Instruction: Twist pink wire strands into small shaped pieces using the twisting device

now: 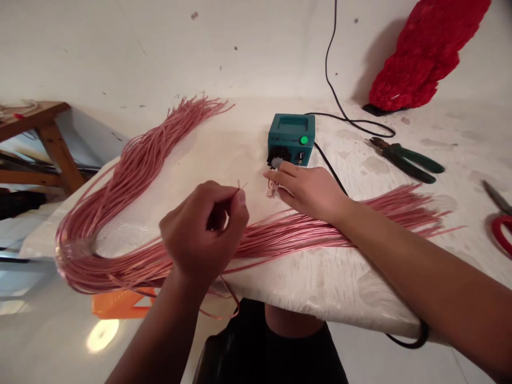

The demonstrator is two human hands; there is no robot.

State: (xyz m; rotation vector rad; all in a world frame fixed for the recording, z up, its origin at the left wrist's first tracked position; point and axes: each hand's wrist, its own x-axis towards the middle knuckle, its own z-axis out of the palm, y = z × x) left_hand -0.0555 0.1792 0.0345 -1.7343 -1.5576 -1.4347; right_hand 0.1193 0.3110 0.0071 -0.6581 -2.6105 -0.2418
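Observation:
My left hand (204,229) is closed in a pinch, with the thin bare ends of a pink wire (242,185) poking out above thumb and forefinger. My right hand (310,189) reaches to the front of a small teal machine (292,128) with a green button and a dark knob. Its fingers are bent round a small pale piece (271,189), just below the machine's round black fitting (279,156); how firmly they grip is partly hidden. Under both hands runs a long bundle of pink wires (292,232), curving back on the left.
Green-handled cutters (408,159) and red-handled scissors (502,224) lie to the right. A red fluffy object (424,64) leans on the wall. A black cable (334,90) trails from the machine. Below the table's left edge is an orange plastic item (116,304).

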